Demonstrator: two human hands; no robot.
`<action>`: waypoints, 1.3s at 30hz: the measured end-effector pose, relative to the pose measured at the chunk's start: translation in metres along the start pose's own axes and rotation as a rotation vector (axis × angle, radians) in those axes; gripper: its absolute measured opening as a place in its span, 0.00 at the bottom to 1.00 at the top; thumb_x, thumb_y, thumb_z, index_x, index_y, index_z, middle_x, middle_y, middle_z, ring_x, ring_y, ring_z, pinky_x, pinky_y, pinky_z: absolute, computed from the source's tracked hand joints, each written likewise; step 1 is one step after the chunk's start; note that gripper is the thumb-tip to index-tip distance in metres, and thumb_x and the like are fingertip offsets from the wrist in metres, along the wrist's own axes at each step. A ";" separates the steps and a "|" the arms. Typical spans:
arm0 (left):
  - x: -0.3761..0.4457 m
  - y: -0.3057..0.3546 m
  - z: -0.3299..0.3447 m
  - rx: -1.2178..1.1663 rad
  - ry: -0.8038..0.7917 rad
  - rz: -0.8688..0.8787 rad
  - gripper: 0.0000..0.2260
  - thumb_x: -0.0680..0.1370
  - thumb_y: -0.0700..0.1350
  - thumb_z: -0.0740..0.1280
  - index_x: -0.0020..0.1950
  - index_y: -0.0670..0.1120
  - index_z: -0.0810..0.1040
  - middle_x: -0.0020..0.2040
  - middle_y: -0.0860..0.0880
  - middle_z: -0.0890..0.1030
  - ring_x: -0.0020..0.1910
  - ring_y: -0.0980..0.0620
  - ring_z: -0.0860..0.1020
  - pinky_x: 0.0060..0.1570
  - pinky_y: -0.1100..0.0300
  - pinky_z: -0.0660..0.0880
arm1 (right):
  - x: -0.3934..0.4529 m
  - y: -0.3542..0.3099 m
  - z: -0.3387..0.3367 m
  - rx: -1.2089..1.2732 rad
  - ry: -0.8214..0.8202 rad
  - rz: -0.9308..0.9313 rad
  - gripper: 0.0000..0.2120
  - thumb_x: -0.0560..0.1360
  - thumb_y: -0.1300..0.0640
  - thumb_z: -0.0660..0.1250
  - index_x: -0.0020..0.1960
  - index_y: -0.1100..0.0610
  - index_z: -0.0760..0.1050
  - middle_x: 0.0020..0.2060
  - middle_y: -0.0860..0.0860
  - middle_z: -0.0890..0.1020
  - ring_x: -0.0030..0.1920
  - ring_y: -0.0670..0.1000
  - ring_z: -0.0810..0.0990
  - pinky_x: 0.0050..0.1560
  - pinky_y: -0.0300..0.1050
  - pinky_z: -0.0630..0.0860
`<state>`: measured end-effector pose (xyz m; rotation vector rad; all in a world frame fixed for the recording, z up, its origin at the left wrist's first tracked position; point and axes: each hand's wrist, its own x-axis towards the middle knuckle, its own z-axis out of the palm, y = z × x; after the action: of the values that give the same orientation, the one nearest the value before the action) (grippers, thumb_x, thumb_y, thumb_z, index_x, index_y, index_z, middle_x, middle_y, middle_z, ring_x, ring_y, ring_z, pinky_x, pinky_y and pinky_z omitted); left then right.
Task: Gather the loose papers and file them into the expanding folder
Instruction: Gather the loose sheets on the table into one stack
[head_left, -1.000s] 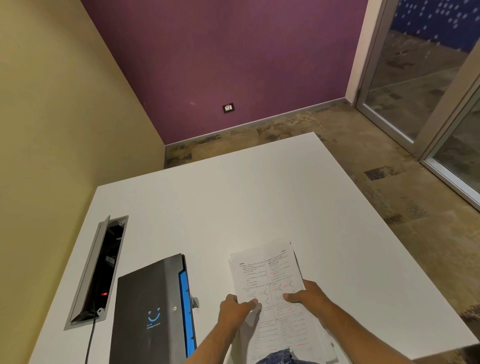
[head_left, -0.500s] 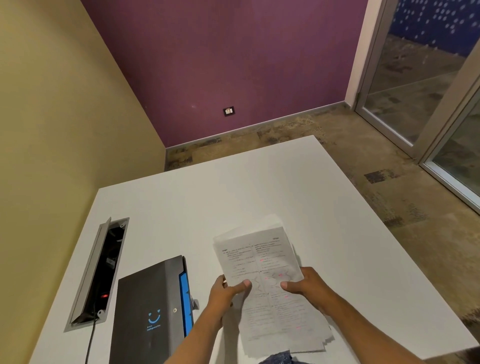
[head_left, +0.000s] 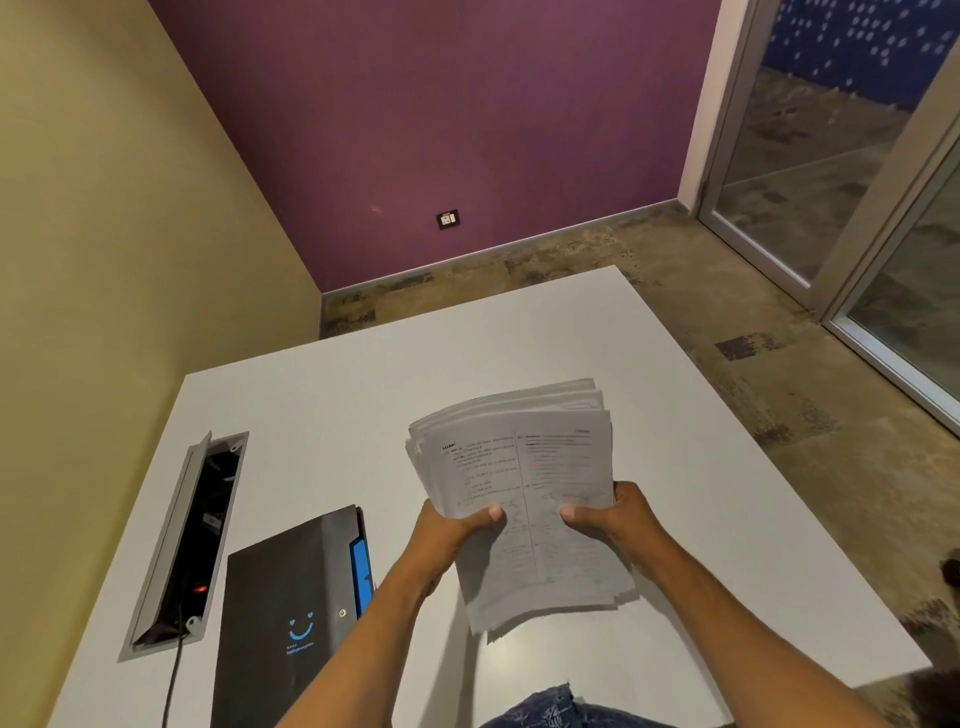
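Note:
A stack of printed papers (head_left: 524, 467) is held up off the white table (head_left: 322, 415), its top tilted away from me and its sheets slightly fanned. My left hand (head_left: 449, 535) grips the stack's left edge with the thumb on the front page. My right hand (head_left: 613, 517) grips the right edge the same way. The dark grey expanding folder (head_left: 291, 597), with a blue smiley logo and a blue side, lies shut on the table to the left of my left forearm.
An open cable box (head_left: 192, 535) with a raised lid and a black cord is set into the table at the left. The table's right edge (head_left: 769, 467) drops to a patterned floor. Glass doors (head_left: 831, 171) stand at the right.
The papers lay flat on the table under both hands a second ago. Both hands have since lifted the stack up and tilted it upright.

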<state>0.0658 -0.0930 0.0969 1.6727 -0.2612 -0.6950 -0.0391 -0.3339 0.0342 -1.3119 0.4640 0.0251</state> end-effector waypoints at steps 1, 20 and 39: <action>-0.001 0.002 0.000 0.010 0.002 0.013 0.21 0.70 0.49 0.80 0.60 0.61 0.81 0.58 0.54 0.85 0.57 0.55 0.83 0.46 0.63 0.82 | -0.001 -0.002 0.000 0.013 0.019 -0.008 0.21 0.61 0.52 0.85 0.53 0.51 0.88 0.52 0.53 0.90 0.51 0.54 0.89 0.47 0.44 0.85; -0.007 -0.027 0.001 0.206 0.050 -0.027 0.24 0.69 0.43 0.81 0.64 0.49 0.80 0.56 0.51 0.85 0.56 0.53 0.83 0.59 0.51 0.81 | -0.008 0.013 -0.004 0.000 0.074 0.012 0.31 0.47 0.43 0.89 0.49 0.43 0.87 0.48 0.45 0.90 0.48 0.46 0.89 0.42 0.36 0.84; -0.013 -0.052 0.005 0.148 0.131 -0.151 0.13 0.77 0.52 0.74 0.58 0.47 0.85 0.53 0.48 0.87 0.52 0.47 0.86 0.57 0.44 0.82 | -0.022 0.021 -0.003 -0.034 0.045 0.013 0.10 0.74 0.53 0.78 0.54 0.44 0.87 0.54 0.49 0.89 0.52 0.49 0.89 0.46 0.38 0.84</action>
<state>0.0426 -0.0781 0.0507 1.8861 -0.0959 -0.6874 -0.0660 -0.3258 0.0221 -1.3447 0.5126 0.0138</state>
